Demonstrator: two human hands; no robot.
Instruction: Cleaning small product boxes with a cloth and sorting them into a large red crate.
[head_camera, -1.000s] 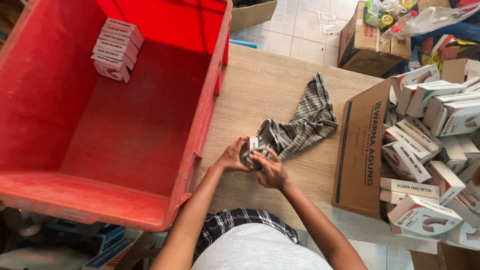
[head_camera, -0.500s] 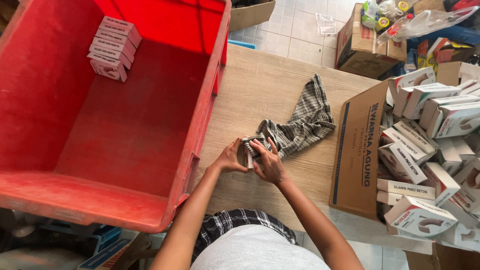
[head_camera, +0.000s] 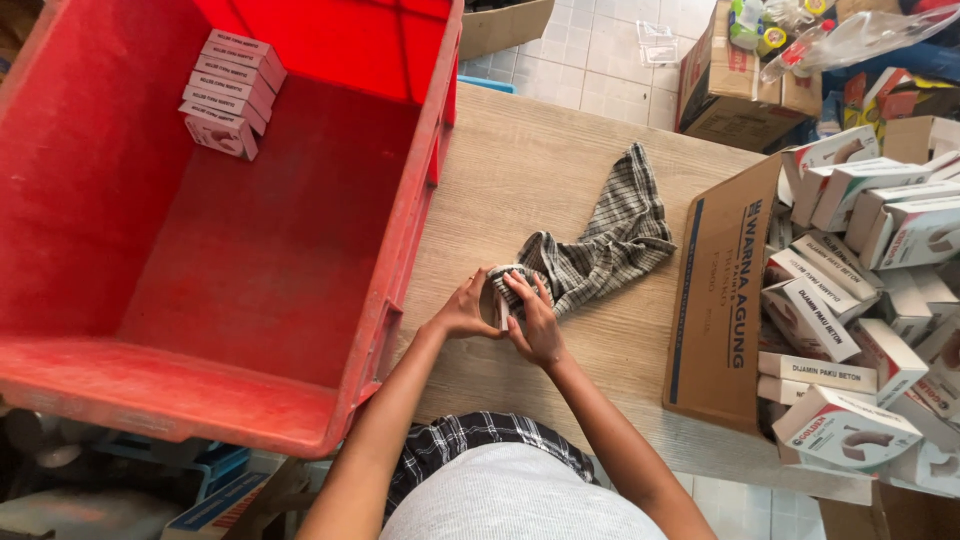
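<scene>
Cloth (head_camera: 590, 250) now wrapped over small white box (head_camera: 500, 300), left hand (head_camera: 462, 312) gripping, right hand (head_camera: 535, 325) rubbing

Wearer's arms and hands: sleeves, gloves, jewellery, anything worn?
Both forearms are bare to past the elbows, no sleeves in view. Left hand and right hand are bare: no gloves, and no watch, bands or rings that I can make out. No markings visible.
</scene>
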